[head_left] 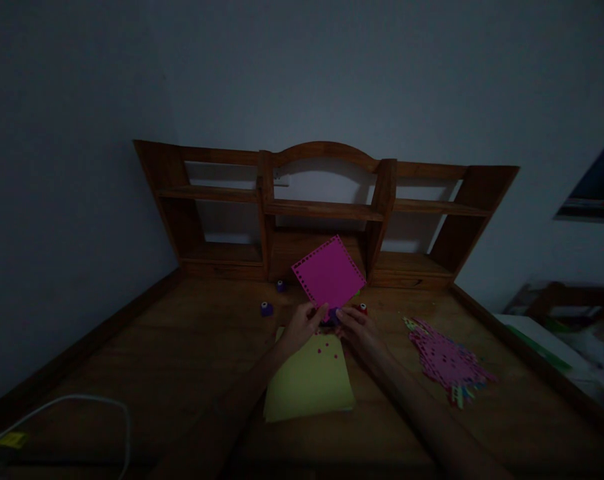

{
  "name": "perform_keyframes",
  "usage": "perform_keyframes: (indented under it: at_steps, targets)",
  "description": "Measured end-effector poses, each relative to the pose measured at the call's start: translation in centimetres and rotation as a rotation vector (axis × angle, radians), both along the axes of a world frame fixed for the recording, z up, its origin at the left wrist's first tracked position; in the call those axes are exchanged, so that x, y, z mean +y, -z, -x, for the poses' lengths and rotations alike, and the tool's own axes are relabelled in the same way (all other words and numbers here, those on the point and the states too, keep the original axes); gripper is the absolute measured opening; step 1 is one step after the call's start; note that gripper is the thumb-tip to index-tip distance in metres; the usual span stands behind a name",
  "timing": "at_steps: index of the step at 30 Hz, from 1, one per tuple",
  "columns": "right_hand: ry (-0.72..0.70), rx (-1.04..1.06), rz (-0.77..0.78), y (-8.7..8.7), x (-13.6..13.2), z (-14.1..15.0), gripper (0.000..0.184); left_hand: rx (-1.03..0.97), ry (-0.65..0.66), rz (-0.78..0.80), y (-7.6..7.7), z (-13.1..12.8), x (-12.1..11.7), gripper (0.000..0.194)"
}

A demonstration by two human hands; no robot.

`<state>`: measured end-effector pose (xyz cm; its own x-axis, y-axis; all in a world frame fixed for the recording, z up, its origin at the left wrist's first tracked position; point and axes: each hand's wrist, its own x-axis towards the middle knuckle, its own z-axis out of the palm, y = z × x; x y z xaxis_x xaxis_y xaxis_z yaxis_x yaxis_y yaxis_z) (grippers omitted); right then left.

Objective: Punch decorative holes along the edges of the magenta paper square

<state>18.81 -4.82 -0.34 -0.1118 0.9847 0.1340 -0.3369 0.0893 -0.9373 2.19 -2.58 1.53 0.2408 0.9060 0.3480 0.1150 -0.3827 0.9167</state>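
My left hand (302, 325) pinches the lower edge of a square magenta paper sheet (329, 273) with punched holes along its border, held up tilted over the desk. My right hand (358, 328) is closed on a small purple paper punch (333, 315) set at the sheet's bottom corner. Below both hands lies a yellow paper sheet (309, 380) dotted with tiny pink punched circles.
Two small purple punches (266, 308) (281, 285) stand left of the hands; a red one (363, 308) sits to the right. A pile of punched pink paper sheets (447, 360) lies at right. A wooden shelf hutch (322, 207) backs the desk. A white cable (82, 407) curls at lower left.
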Motion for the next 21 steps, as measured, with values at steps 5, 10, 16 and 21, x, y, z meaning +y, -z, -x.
perform_keyframes:
  at_steps: [5,10,16,21]
  targets:
    - [0.063,0.003,0.058,0.3,0.3,0.0,0.028,0.032,-0.02,-0.006,-0.1,0.0,-0.1,0.045]
    - [0.086,-0.045,0.057,0.3,0.4,-0.2,0.029,0.039,-0.012,-0.018,0.1,0.0,0.1,0.043]
    - [0.03,0.02,0.076,0.0,0.5,-0.2,0.023,0.04,0.039,0.061,0.0,0.1,0.3,0.048]
    - [0.05,-0.022,0.045,0.4,0.7,-0.4,0.023,0.028,0.074,0.072,1.4,0.0,1.3,0.049]
